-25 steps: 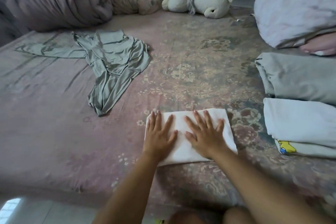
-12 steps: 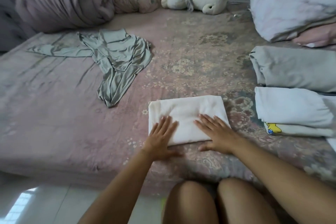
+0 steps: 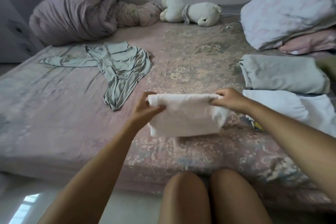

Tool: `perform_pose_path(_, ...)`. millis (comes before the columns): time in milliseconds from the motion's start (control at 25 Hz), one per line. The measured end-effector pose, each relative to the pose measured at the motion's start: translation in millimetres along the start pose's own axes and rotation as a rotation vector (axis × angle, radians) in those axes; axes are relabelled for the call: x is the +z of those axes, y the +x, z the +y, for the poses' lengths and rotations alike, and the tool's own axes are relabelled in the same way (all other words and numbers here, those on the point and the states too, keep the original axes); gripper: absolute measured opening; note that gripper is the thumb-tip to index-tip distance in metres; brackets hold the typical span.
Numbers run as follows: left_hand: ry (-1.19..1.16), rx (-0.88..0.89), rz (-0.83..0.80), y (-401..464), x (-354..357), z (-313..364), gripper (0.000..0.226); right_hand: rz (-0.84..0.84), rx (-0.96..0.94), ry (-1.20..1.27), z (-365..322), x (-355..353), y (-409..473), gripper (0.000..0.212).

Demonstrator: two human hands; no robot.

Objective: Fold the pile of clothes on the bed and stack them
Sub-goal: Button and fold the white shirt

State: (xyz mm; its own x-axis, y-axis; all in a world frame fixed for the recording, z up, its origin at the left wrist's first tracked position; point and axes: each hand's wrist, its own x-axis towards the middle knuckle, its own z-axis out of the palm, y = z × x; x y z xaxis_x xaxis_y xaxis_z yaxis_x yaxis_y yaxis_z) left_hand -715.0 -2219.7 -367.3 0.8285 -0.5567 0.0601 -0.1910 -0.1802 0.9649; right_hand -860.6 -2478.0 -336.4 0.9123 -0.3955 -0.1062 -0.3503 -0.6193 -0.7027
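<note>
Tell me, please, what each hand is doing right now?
Left hand: closed, gripping the folded white garment at its left end.
Right hand: closed, gripping its right end.

Bare sheet (image 3: 190,56) beyond green garment (image 3: 120,67)

My view: pink floral bed (image 3: 190,56), unfolded grey-green garment (image 3: 120,67) lying left, folded grey (image 3: 283,73) and white (image 3: 283,105) clothes right, bundled duvet (image 3: 76,18), plush toy (image 3: 190,12), pillows (image 3: 291,11) at back
</note>
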Motion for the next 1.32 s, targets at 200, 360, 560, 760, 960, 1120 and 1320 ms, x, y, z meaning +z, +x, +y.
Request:
perform_pose_path(200, -0.014, -0.312, 0.18, 15.5, 24.8, -7.5, 0.035, 0.005, 0.126, -0.029, -2.6, -2.2, 20.8, 0.013)
perform_pose_path(360, 0.183, -0.47, 0.225, 13.5, 48.0, -63.4, 0.042, 0.139, 0.334, -0.385, 37.7, 65.1, 22.3, 0.045)
perform_pose_path(560, 0.342, -0.443, 0.403, -5.3, 70.5, -62.2, 0.044, 0.333, 0.482, -0.149, 51.3, 89.3, 5.1, 0.049)
perform_pose_path(760, 0.243, -0.417, 0.44, 6.2, 81.2, -59.6, 0.033, 0.385, 0.459, -0.185, 42.6, 94.6, 5.7, 0.037)
perform_pose_path(960, 0.391, -0.463, 0.379, -10.4, 73.5, -68.5, 0.038, 0.485, 0.379, -0.246, 41.0, 108.4, -4.4, 0.033)
perform_pose_path(1120, 0.511, -0.527, 0.235, -21.0, 62.1, -71.5, 0.052, 0.332, 0.449, -0.243, 52.7, 101.5, -18.5, 0.048)
perform_pose_path(1320, 0.482, -0.323, 0.355, -41.8, 73.4, -62.8, 0.035, 0.36, 0.448, -0.203, 39.8, 106.9, -36.3, 0.031)
